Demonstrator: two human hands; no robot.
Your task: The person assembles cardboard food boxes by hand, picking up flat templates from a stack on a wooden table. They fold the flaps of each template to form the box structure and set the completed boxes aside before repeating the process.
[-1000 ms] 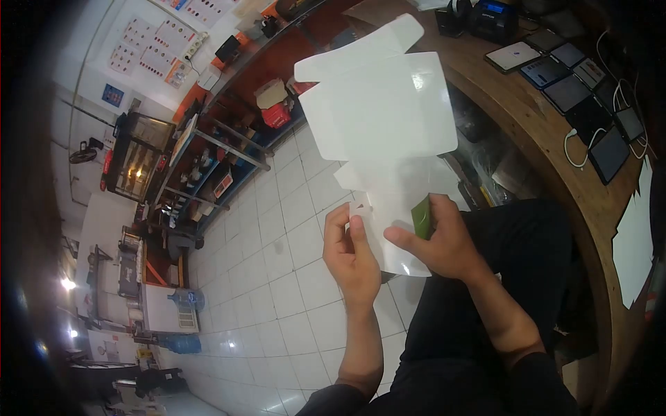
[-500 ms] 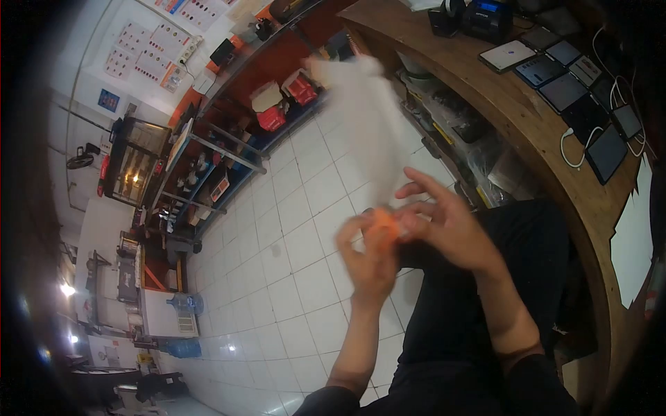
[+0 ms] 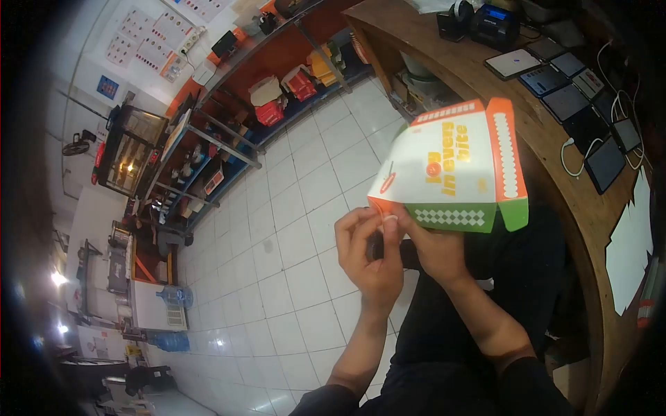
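A cardboard food box (image 3: 433, 163), partly folded, is held up before me over my lap. Its white panel reads "joy in every bite", with orange and green flaps at the sides and far end. My left hand (image 3: 371, 253) pinches the orange near corner between thumb and fingers. From below, my right hand (image 3: 438, 251) grips the same end beside the green side panel; some of its fingers are hidden behind the box. Both hands meet at that corner, where a small white edge shows.
A curved wooden counter (image 3: 485, 90) on my right carries several phones (image 3: 565, 104), white cables and a white sheet (image 3: 631, 243). Shelves across the tiled floor (image 3: 277, 229) hold stacks of red (image 3: 300, 83) and yellow (image 3: 325, 66) flat items. Blue water bottles (image 3: 170, 340) stand at left.
The box was a pale blur stretching away above my hands. Now it has swung right and its printed side faces me. My right hand has closed in on the corner.
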